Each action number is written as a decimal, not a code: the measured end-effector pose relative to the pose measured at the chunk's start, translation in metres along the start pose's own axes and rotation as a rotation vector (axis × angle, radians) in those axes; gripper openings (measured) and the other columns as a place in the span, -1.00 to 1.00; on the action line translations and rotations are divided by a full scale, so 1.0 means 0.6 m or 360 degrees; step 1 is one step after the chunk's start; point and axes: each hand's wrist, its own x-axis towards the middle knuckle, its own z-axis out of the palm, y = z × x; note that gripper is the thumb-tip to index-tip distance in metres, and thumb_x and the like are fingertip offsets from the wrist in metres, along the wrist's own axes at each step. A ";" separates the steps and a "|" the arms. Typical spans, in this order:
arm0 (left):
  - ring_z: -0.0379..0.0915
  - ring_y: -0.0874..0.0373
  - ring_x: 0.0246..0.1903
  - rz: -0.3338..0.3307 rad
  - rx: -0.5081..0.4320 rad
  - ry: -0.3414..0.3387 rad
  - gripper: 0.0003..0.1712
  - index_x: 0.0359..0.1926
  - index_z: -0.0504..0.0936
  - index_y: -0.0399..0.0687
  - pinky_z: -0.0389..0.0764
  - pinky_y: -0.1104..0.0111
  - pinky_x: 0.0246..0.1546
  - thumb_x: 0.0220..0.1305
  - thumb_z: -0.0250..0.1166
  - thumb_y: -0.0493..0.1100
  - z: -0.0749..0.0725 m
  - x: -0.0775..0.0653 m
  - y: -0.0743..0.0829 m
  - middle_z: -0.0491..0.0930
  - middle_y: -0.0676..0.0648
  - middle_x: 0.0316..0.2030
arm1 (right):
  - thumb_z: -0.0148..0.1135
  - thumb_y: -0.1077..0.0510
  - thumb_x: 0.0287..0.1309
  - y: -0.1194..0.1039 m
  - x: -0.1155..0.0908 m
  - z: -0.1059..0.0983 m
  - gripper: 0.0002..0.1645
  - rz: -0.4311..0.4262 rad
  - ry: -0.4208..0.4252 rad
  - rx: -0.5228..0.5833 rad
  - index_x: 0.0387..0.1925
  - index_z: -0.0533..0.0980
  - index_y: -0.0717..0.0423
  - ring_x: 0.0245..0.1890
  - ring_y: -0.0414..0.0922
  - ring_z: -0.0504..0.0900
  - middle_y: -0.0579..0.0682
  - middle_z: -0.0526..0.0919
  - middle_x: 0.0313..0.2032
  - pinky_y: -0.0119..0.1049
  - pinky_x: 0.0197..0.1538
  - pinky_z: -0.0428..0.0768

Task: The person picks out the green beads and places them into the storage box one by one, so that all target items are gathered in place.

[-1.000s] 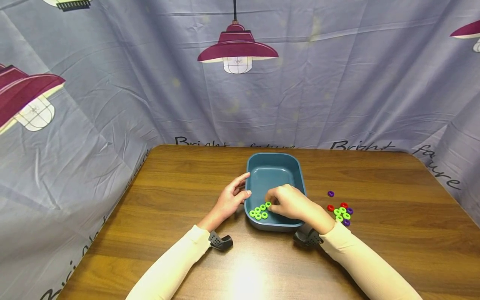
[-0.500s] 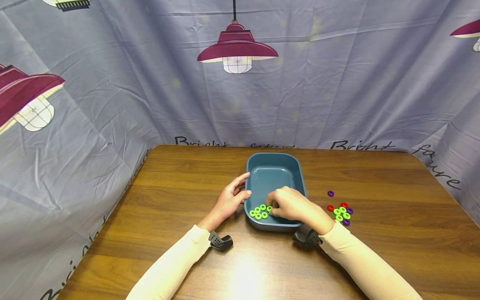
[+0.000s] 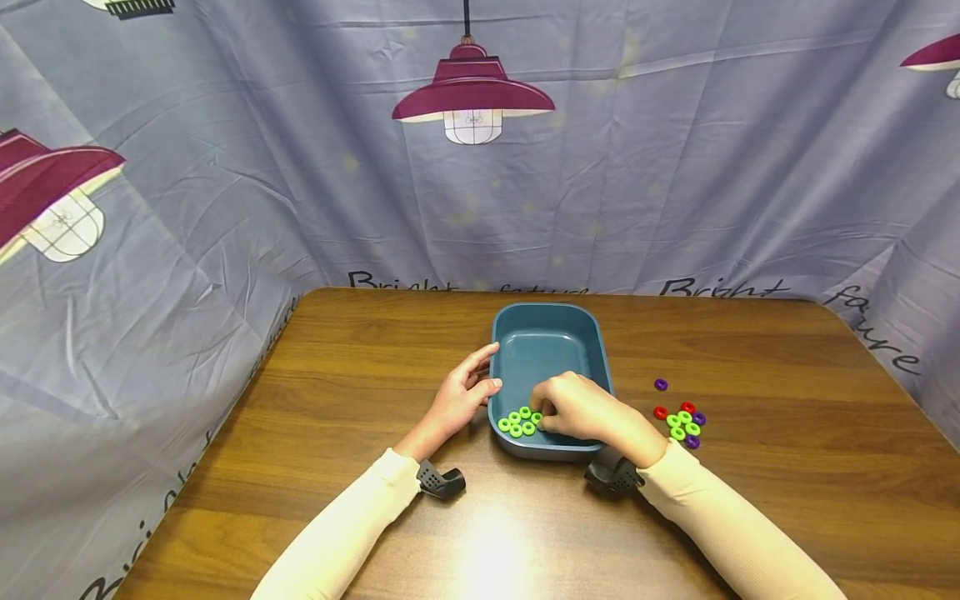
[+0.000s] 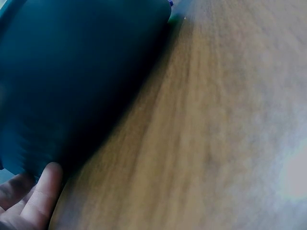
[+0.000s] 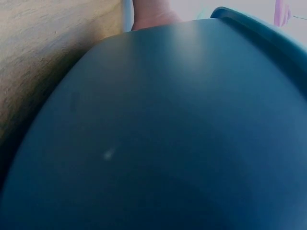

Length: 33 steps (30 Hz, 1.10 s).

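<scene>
A blue-green rectangular tub (image 3: 534, 450) stands on the wooden table in the head view. My left hand (image 3: 457, 398) grips its left wall, thumb at the rim and fingers along the outside. Fingers of that hand (image 4: 45, 191) also show against the tub in the left wrist view. Several small green rings (image 3: 515, 429) lie in the tub's near left corner. My right hand (image 3: 577, 406) reaches inside with curled fingers, pinching a green ring (image 3: 537, 417) beside that group; its fingertips are partly hidden. The tub's outer wall (image 5: 158, 120) fills the right wrist view.
Right of the tub, a loose cluster of green rings (image 3: 674, 421), red rings (image 3: 661, 413) and purple rings (image 3: 693, 442) lies on the table (image 3: 787, 400). One purple ring (image 3: 661, 384) sits apart, farther back. A printed curtain (image 3: 600, 183) hangs behind the table.
My right hand has shifted the green ring slightly toward the near side of the tub, by the other green rings. My left hand has kept its hold on the tub.
</scene>
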 end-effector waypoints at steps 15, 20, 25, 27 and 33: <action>0.57 -0.21 0.12 -0.0014 -0.0024 -0.0003 -0.27 0.52 0.25 -0.17 0.65 0.43 -0.23 0.35 0.17 -0.35 0.000 -0.001 0.001 0.41 -0.43 0.34 | 0.50 0.25 -0.03 0.002 0.001 0.001 -0.86 -0.0039 0.0016 -0.0009 -0.42 0.67 0.00 -0.50 -0.38 0.50 -0.24 0.62 -0.57 -0.43 -0.38 0.52; 0.57 -0.21 0.12 -0.0019 -0.0015 -0.0009 -0.26 0.52 0.24 -0.17 0.65 0.42 -0.22 0.35 0.17 -0.34 0.000 -0.001 0.002 0.41 -0.42 0.34 | 0.50 0.25 -0.03 0.001 0.001 0.001 -0.86 -0.0040 0.0027 -0.0003 -0.41 0.67 0.00 -0.49 -0.38 0.51 -0.23 0.63 -0.56 -0.42 -0.38 0.52; 0.56 -0.23 0.13 -0.0015 -0.0013 -0.0012 -0.27 0.52 0.24 -0.18 0.66 0.40 -0.21 0.34 0.16 -0.34 0.000 0.000 0.002 0.40 -0.42 0.35 | 0.49 0.24 -0.03 0.000 0.000 -0.003 -0.86 -0.0050 0.0094 0.0055 -0.36 0.68 0.03 -0.48 -0.39 0.54 -0.23 0.67 -0.53 -0.44 -0.35 0.54; 0.54 -0.27 0.16 -0.0016 -0.0024 -0.0015 -0.27 0.53 0.24 -0.18 0.68 0.37 -0.19 0.35 0.16 -0.34 0.000 0.000 0.002 0.40 -0.42 0.36 | 0.48 0.24 -0.01 0.001 -0.001 -0.007 -0.85 -0.0051 0.0136 0.0088 -0.33 0.69 0.06 -0.47 -0.39 0.55 -0.22 0.69 -0.51 -0.45 -0.34 0.54; 0.51 -0.32 0.21 -0.0017 -0.0034 -0.0024 -0.26 0.53 0.23 -0.18 0.69 0.32 -0.17 0.34 0.16 -0.34 0.001 0.001 0.003 0.39 -0.42 0.36 | 0.49 0.24 0.02 0.006 -0.015 -0.036 -0.84 -0.0106 0.0391 0.0123 -0.30 0.69 0.10 -0.44 -0.32 0.63 -0.16 0.72 -0.47 -0.38 -0.34 0.61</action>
